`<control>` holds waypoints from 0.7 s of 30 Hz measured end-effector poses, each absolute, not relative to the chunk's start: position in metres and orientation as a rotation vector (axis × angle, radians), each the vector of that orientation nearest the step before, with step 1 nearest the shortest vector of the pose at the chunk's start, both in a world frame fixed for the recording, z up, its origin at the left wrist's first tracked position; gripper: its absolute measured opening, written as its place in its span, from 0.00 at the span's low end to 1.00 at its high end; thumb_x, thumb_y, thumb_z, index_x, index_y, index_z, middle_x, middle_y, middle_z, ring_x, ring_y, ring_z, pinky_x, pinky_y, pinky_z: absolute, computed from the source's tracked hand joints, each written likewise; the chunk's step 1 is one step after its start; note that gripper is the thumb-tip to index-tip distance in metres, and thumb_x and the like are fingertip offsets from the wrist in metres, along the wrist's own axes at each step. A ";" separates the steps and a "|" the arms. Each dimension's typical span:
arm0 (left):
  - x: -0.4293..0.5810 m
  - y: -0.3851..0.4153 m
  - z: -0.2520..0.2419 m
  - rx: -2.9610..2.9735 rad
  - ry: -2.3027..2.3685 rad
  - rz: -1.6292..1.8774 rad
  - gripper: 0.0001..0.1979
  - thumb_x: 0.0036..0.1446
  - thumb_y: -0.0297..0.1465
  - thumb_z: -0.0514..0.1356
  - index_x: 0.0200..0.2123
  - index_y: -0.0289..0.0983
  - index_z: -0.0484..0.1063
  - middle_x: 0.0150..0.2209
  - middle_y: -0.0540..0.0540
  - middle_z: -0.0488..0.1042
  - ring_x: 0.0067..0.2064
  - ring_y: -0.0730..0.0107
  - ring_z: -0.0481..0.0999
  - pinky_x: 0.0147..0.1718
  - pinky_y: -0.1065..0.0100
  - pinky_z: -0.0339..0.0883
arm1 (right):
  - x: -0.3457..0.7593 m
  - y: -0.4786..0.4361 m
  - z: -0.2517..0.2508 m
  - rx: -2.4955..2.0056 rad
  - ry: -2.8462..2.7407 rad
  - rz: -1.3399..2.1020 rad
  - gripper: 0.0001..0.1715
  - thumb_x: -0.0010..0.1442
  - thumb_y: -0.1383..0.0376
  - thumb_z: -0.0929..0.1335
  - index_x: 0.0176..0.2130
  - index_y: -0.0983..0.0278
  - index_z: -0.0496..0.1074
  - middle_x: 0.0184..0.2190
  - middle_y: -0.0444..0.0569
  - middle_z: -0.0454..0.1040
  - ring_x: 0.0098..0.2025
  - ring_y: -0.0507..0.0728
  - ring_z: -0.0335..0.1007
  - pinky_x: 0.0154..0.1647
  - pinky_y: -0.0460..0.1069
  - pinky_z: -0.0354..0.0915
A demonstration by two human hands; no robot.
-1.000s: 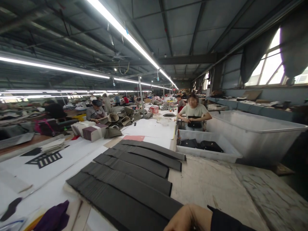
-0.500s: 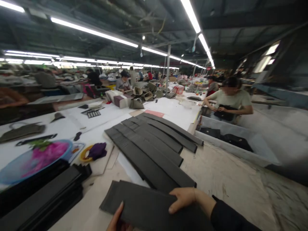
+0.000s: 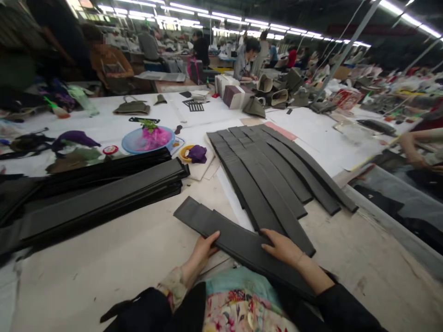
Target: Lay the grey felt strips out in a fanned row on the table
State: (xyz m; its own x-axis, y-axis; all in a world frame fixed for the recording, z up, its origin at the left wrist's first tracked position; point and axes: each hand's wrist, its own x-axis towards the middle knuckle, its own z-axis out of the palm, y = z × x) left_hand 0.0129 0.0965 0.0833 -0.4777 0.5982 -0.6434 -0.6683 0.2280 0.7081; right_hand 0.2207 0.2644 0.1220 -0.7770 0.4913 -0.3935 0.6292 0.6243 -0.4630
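Factory cutting table (image 3: 104,263), white-topped: fanned row of dark grey fabric strips (image 3: 266,180), stacked black strips (image 3: 104,203) to the left. Single loose strip (image 3: 235,242), newly drawn off the row, just below it at the near edge. Left hand (image 3: 204,251) and right hand (image 3: 284,246) open wide, gripping it from either side.

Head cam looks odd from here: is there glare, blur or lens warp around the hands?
Head view: the ceiling lights glare white along the top; the wide lens bends the far rows and picture edges; the left hand, right hand and dark strip between them look sharp, without blur.
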 end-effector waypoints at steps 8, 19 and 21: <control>-0.020 0.068 0.050 0.379 1.753 0.850 0.27 0.49 0.53 0.51 0.24 0.33 0.69 0.21 0.43 0.73 0.22 0.69 0.71 0.21 0.69 0.65 | 0.136 0.197 0.086 0.691 2.798 -0.570 0.47 0.43 0.54 0.71 0.59 0.63 0.54 0.61 0.61 0.49 0.62 0.65 0.44 0.58 0.59 0.46; -0.083 0.045 0.056 0.984 2.311 1.094 0.18 0.51 0.31 0.55 0.47 0.38 0.67 0.42 0.42 0.66 0.45 0.62 0.66 0.49 0.61 0.58 | 0.139 0.201 0.072 0.744 2.842 -0.499 0.46 0.46 0.50 0.68 0.60 0.61 0.51 0.59 0.59 0.52 0.60 0.64 0.49 0.56 0.57 0.49; -0.083 0.046 0.050 0.987 2.310 1.078 0.18 0.52 0.31 0.55 0.47 0.37 0.67 0.41 0.42 0.66 0.44 0.61 0.67 0.48 0.61 0.60 | 0.136 0.200 0.072 0.717 2.853 -0.481 0.44 0.47 0.51 0.67 0.59 0.61 0.53 0.58 0.59 0.54 0.59 0.64 0.51 0.56 0.58 0.50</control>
